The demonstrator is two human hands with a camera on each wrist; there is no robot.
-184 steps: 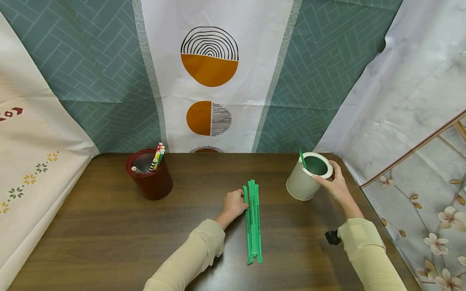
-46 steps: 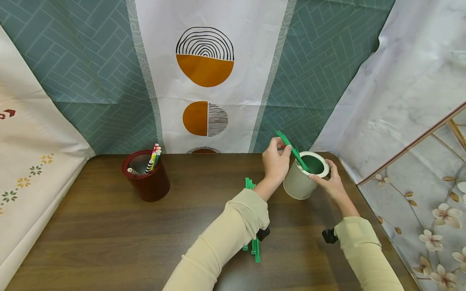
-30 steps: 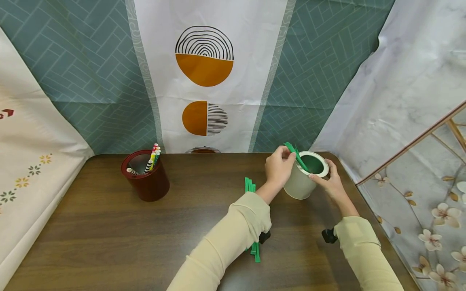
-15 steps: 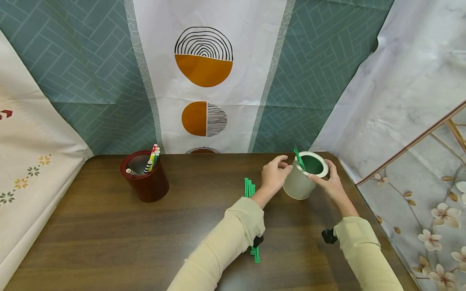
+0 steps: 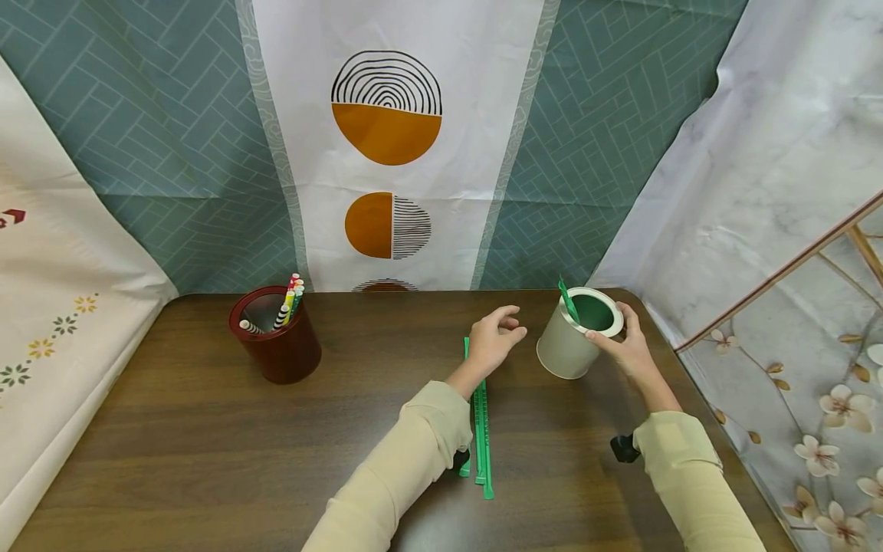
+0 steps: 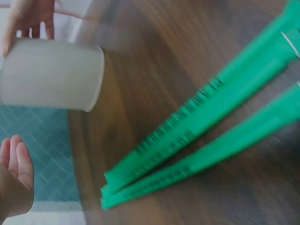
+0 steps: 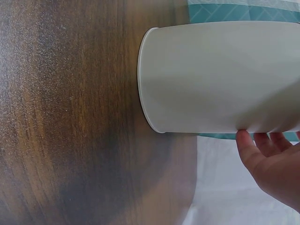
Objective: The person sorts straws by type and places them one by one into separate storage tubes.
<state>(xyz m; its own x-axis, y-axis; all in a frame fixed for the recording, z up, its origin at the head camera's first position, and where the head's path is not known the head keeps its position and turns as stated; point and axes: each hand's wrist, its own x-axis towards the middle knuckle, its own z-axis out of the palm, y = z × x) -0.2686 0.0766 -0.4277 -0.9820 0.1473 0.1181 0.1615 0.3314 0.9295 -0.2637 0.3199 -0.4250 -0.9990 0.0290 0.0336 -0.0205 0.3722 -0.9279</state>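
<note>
A cream cup (image 5: 567,349) with a dark green inside stands at the back right. My right hand (image 5: 633,351) grips its upper right side, thumb at the front of the rim; in the right wrist view the fingertips (image 7: 243,137) press its wall. Green wrapped straws (image 5: 569,300) poke up from the cup, leaning on the left of its rim. Left of the cup my left hand (image 5: 487,339) hovers with loosely bent fingers and holds nothing. Below it lie several green printed straw wrappers (image 6: 187,126), partly hidden in the head view by the left wrist and sleeve.
At the back left stands a dark red cup (image 5: 286,353) holding several thin striped and coloured sticks (image 5: 290,303) with white tips. A patterned cloth (image 5: 407,153) hangs behind the brown table (image 5: 207,445). A floral panel (image 5: 821,383) borders the right side.
The left hand lifted a green straw from the pile, set it into the cream cup, let go and drew back left over the pile. The right hand stays at the cup.
</note>
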